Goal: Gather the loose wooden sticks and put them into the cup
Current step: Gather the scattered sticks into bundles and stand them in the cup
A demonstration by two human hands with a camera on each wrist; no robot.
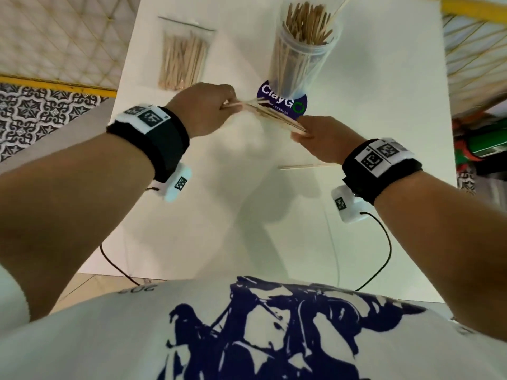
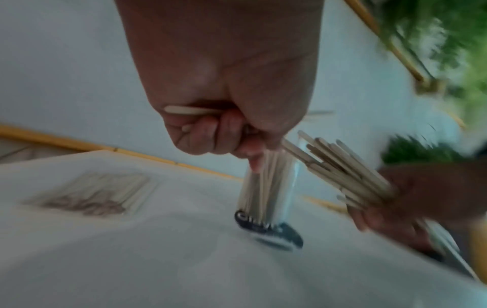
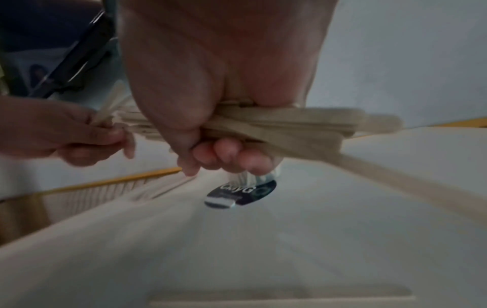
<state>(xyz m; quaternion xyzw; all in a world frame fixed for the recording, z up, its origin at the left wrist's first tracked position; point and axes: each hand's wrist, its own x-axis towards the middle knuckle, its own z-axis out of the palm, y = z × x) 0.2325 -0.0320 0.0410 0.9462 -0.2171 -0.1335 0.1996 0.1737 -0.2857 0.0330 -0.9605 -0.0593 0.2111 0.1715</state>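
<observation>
A clear plastic cup [image 1: 301, 53] stands at the table's far middle, holding many wooden sticks upright. Just in front of it, above the table, both hands hold a bundle of wooden sticks [image 1: 274, 116]. My right hand [image 1: 318, 135] grips the bundle's right end, fingers curled round it [image 3: 226, 154]. My left hand [image 1: 208, 105] is curled round a few sticks [image 2: 184, 110] at the bundle's left end. The bundle [image 2: 347, 173] fans out from the right hand [image 2: 400, 200] in the left wrist view. One loose stick [image 1: 310, 166] lies on the table below the right hand.
A clear zip bag of sticks [image 1: 183, 58] lies flat at the far left of the white table [image 1: 384, 91]. A round blue sticker [image 1: 285, 102] sits at the cup's base. Yellow rails and patterned floor border the table. Cables hang from both wrist cameras.
</observation>
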